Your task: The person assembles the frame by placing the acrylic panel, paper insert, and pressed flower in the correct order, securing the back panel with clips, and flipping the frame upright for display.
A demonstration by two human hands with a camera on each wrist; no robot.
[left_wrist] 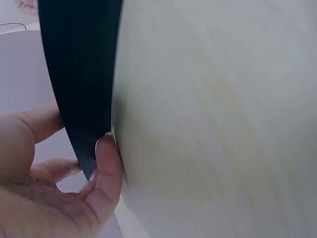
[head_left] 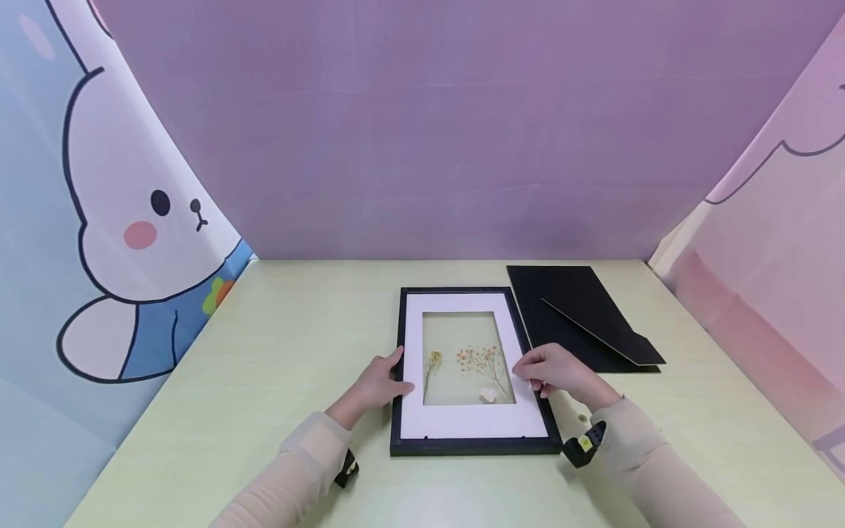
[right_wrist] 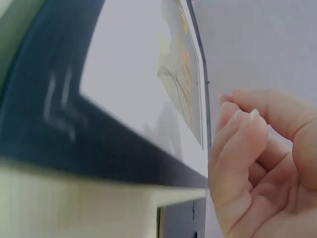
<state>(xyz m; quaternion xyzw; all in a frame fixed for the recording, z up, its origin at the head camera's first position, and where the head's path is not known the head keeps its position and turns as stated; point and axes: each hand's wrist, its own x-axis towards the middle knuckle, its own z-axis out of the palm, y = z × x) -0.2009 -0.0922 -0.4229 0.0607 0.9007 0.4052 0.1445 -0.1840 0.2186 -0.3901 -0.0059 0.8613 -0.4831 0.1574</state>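
A black picture frame (head_left: 475,446) with a white mat (head_left: 472,423) and a clear window lies on the table. Dried orange flowers (head_left: 482,361), a small yellow sprig (head_left: 432,364) and a pale petal (head_left: 488,395) show inside the window. My left hand (head_left: 374,381) grips the frame's left side, thumb over the top edge; the left wrist view shows the fingers (left_wrist: 108,163) around the dark side. My right hand (head_left: 557,370) is over the frame's right side, its fingers (right_wrist: 250,134) curled with tips close together and nothing visible between them.
Black backing boards (head_left: 561,293) lie overlapped behind and to the right of the frame, one tilted over the other. The pale table (head_left: 297,330) meets a purple backdrop (head_left: 422,147). Cartoon-printed cloth (head_left: 152,242) hangs at the left, pinkish cloth (head_left: 779,279) at the right.
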